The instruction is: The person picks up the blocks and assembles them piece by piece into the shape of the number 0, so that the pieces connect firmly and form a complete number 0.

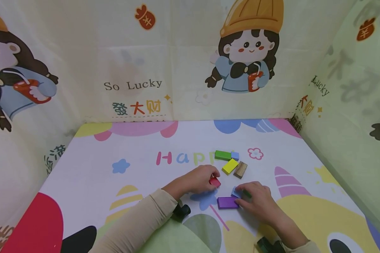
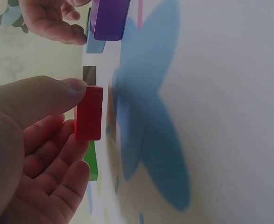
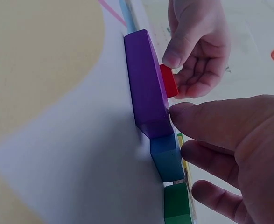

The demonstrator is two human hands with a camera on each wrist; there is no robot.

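Observation:
Between thumb and fingers, my left hand [image 1: 197, 180] pinches a red block [image 2: 89, 114] near the middle of the table. A long purple block [image 1: 226, 203] lies in front of my right hand [image 1: 259, 201], whose thumb tip touches or nearly touches it. Behind the purple block is a blue block [image 3: 167, 159]; the right fingers are close beside it, loosely bent, with no clear grip visible. Next to the blue block a green block [image 3: 178, 203] shows in the right wrist view, mostly hidden by the hand in the head view.
Farther back lie a long green block [image 1: 223, 155], a small light-blue block [image 1: 235, 156], a yellow block [image 1: 229, 167] and a brown wood-grain block [image 1: 240, 170]. Printed fabric walls [image 1: 183, 70] stand behind and beside the patterned tabletop [image 1: 145, 144].

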